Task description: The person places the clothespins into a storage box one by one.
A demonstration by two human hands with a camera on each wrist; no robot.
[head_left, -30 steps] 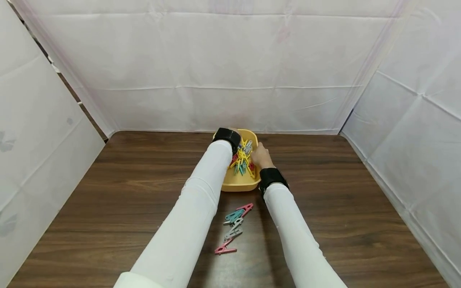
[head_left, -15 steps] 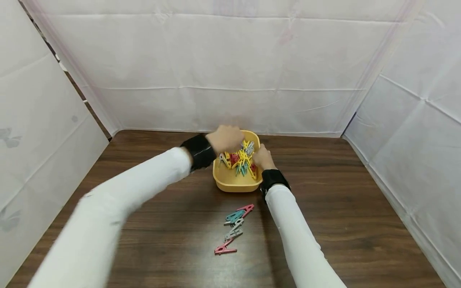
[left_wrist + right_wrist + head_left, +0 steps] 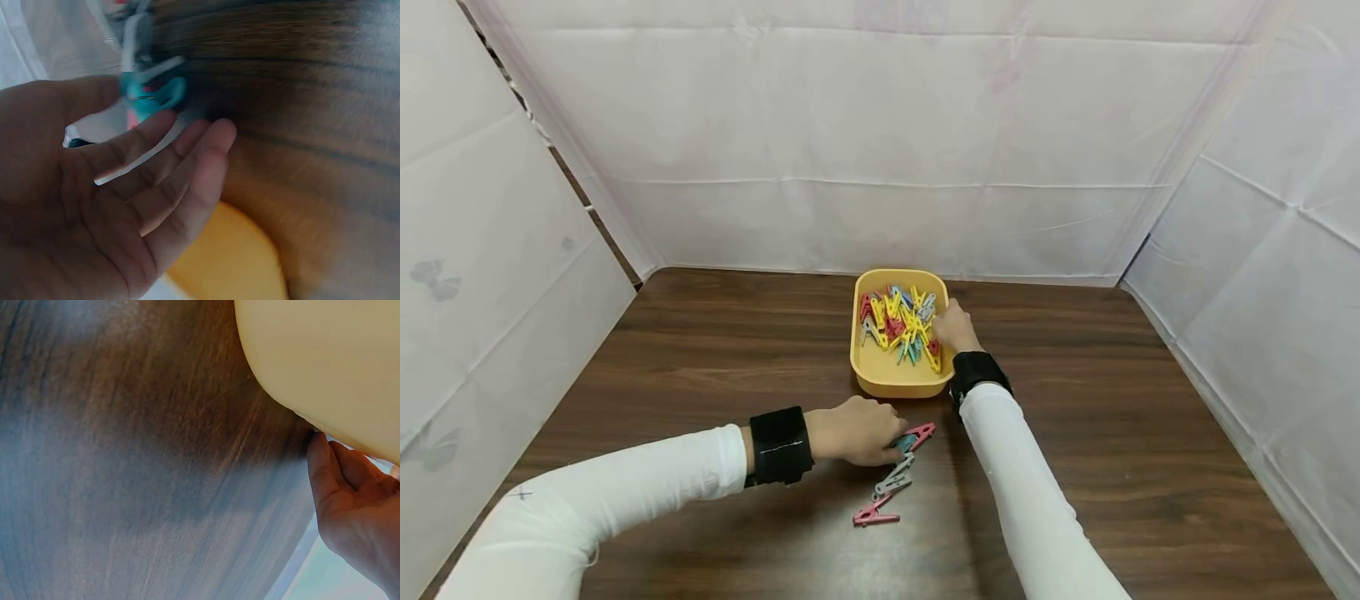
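Left hand [image 3: 853, 429] low over teal clothespin [image 3: 904, 442] in row on table [image 3: 700, 375], fingers relaxed, nothing gripped. Right hand [image 3: 953, 327] curled on rim of yellow tub [image 3: 895, 385]. Risk: knuckles nudging pink clothespin [image 3: 920, 433] and grey clothespin [image 3: 893, 481], scattering the row.

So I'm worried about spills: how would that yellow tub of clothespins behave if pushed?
The yellow tub looks like light plastic on a smooth wooden table, so it would probably slide easily. Low and wide, it seems unlikely to tip. The right hand at its rim likely steadies it.
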